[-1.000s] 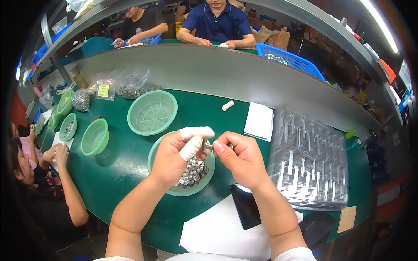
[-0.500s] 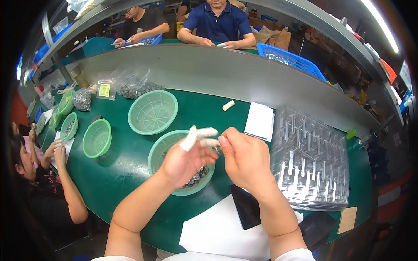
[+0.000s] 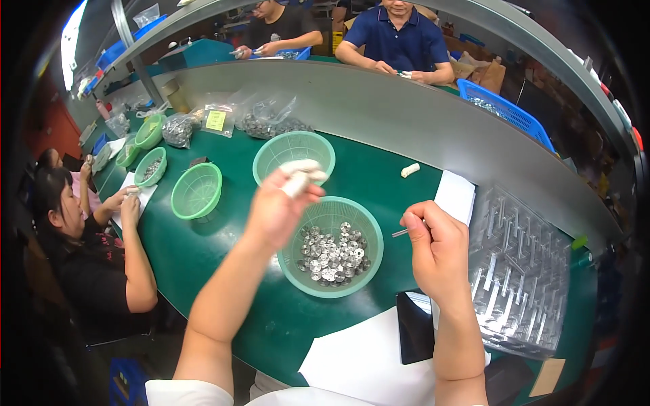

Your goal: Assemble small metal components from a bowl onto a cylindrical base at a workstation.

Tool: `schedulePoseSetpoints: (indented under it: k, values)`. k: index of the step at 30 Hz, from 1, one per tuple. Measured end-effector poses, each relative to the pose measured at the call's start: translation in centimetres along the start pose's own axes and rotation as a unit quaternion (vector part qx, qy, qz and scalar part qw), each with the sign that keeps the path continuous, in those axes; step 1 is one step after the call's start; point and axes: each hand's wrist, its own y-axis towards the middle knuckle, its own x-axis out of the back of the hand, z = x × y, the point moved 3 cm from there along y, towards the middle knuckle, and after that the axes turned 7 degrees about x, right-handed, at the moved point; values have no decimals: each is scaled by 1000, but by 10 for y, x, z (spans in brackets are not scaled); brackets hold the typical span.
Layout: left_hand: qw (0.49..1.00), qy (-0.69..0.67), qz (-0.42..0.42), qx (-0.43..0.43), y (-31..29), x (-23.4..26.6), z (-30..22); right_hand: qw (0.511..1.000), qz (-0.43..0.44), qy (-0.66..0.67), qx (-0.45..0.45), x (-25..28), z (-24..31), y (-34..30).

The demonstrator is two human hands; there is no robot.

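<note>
My right hand (image 3: 439,254) is closed around a thin metal rod (image 3: 400,233), whose tip sticks out to the left from between thumb and forefinger. My left hand (image 3: 276,206) is raised over the near rim of a pale green basket (image 3: 294,143). White covers wrap several of its fingers, which are curled together; whatever they may hold is hidden. Between and below the hands stands a nearer green basket (image 3: 374,267) with many small round metal parts (image 3: 332,254), shiny discs with holes.
Stacked clear plastic trays (image 3: 521,277) stand at the right beside white paper (image 3: 455,196). A black phone-like slab (image 3: 414,328) lies on a white sheet (image 3: 352,348) near me. A brighter green basket (image 3: 196,191) and bagged metal parts (image 3: 274,122) lie left and behind. Co-workers sit left and across the partition (image 3: 379,101).
My hands have parted: the left has drawn away toward the far basket, and the right is apart with the rod now showing. The whole scene has shifted rightward in view.
</note>
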Motion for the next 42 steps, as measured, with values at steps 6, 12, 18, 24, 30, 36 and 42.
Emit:
schedulePoseSetpoints:
  k: [6, 12, 18, 24, 30, 36, 42]
  values:
    - [848, 441, -263, -130, -10, 163, -69, 1000, 13, 10, 16, -4, 5, 2]
    - [778, 555, -295, 4, -31, 218, -82, 1000, 17, 12, 9, -2, 5, 0]
    - [654, 728, -205, 18, -54, 179, -55, 1000, 23, 19, 8, -1, 9, -1]
    - [635, 749, -181, -58, -65, 128, -42, 997, 38, 65, -14, 1, 10, -1]
    - [722, 678, -23, -134, -58, 27, -33, 984, 74, 159, -33, 2, 3, -3]
    - [541, 824, 148, -81, -34, -15, 26, 952, 125, 256, -113, 5, 13, -2]
    - [530, 831, 159, -49, -24, -14, 31, 924, 171, 300, -162, 6, 12, -2]
